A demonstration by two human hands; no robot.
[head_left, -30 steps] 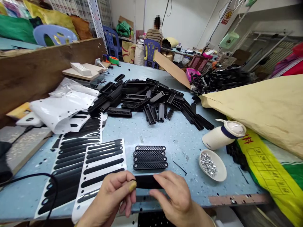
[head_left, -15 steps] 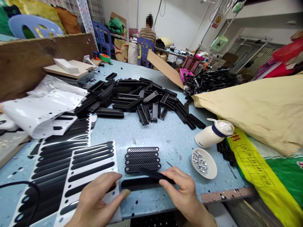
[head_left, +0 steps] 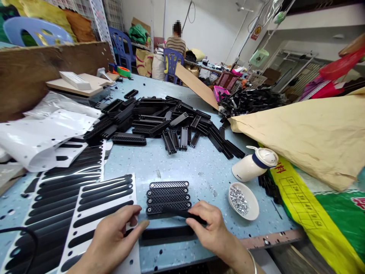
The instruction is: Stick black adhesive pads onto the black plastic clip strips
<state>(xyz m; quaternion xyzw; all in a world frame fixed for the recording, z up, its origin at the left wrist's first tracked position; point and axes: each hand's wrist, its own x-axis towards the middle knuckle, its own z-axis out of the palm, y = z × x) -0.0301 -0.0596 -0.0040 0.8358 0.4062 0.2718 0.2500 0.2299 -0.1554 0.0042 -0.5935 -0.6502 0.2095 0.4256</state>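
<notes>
My right hand (head_left: 207, 224) pinches a slim black strip-like piece (head_left: 178, 212) between thumb and fingers. Its left end reaches over the front of a stack of black lattice-patterned bars (head_left: 168, 198) with small silver rivets at their ends. A long, smooth black bar (head_left: 168, 234) lies on the table between my hands. My left hand (head_left: 121, 228) rests over the right edge of a white sheet (head_left: 85, 220) of black rounded stickers. Its thumb and fingers are apart, with nothing visible between them.
A white bowl of small silver rivets (head_left: 256, 205) and a cream bottle (head_left: 246, 167) stand at right. Behind lies a heap of black bars (head_left: 148, 120). More sticker sheets (head_left: 42, 205) lie left. A cardboard sheet (head_left: 196, 86) leans farther back, near a seated person (head_left: 176, 43).
The view has shifted slightly, so things sit a little lower and further left. My right hand still pinches the slim black piece; my left thumb and fingers remain apart.
</notes>
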